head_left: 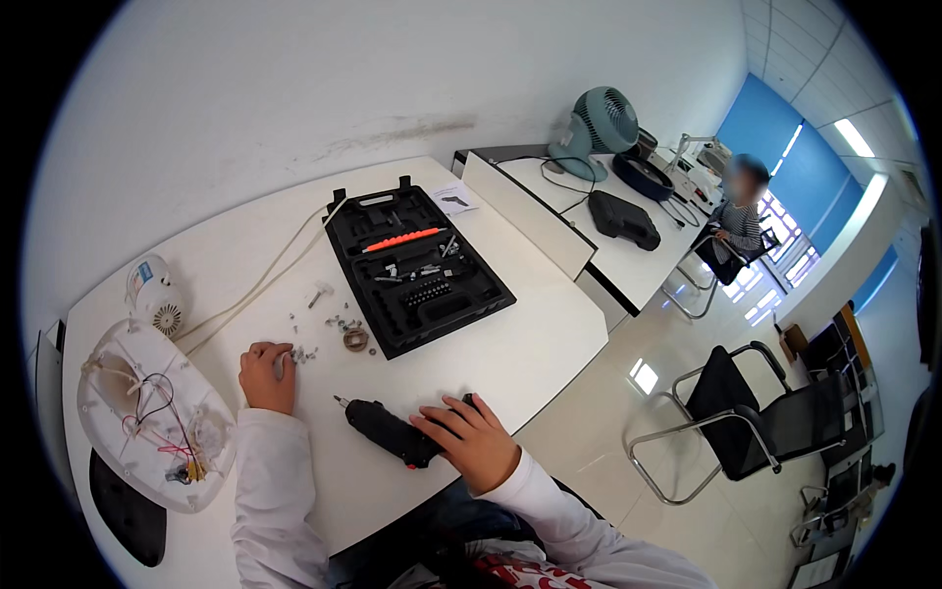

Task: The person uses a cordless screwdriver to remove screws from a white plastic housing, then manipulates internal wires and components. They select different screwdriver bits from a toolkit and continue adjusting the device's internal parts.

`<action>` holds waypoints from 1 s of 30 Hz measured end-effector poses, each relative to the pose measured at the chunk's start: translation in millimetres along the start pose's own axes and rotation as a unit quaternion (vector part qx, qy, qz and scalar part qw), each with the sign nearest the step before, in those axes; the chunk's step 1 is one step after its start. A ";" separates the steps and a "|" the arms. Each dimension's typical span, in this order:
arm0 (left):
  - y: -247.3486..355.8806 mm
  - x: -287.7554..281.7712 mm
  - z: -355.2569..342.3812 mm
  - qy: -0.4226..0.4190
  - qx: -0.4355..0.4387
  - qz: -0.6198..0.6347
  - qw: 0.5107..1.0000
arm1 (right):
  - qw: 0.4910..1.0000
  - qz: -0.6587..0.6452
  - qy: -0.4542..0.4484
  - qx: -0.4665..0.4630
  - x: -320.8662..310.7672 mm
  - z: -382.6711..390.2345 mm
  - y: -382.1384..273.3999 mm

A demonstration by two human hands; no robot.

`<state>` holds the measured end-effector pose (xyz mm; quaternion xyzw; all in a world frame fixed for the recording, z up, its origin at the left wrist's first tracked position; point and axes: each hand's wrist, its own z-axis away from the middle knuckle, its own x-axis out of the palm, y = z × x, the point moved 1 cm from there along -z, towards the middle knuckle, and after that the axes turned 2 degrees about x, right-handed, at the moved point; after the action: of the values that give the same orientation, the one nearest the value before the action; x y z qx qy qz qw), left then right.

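Some screws (306, 354) lie beside the curled left fingers (261, 355), hold unclear; loosely spread right fingers (447, 420) rest on a black screwdriver (385, 430).

Left forearm (275, 496) extended forward, left hand (265, 381) held with fingers (261, 350) curled, right forearm (579, 530) angled inward, right hand (473, 440) turned palm down.

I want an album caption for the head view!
Left hand at small parts, right hand on a black power screwdriver, open toolcase beyond.

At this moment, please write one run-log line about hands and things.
left hand: beside loose screws | right hand: on black power screwdriver | tool case: open, holding bits | white housing: wires exposed
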<state>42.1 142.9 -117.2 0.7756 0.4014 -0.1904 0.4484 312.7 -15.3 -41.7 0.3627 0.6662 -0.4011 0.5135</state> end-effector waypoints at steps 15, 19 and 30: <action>-2.5 -12.2 6.6 0.068 0.039 0.038 0.996 | 0.978 0.004 0.208 0.026 25.8 -34.5 62.6; 63.7 -76.8 23.3 0.106 0.146 -0.014 0.983 | 0.975 -0.033 0.206 0.076 36.2 -17.5 64.3; 5.5 -205.2 98.4 0.336 -0.047 -0.211 0.917 | 0.948 -0.244 0.190 -0.077 9.1 -44.8 -57.5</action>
<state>-71.4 -34.8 -31.5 0.6694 0.6909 0.0103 0.2728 241.7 2.2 -34.5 0.2179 0.8487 -0.3849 0.2899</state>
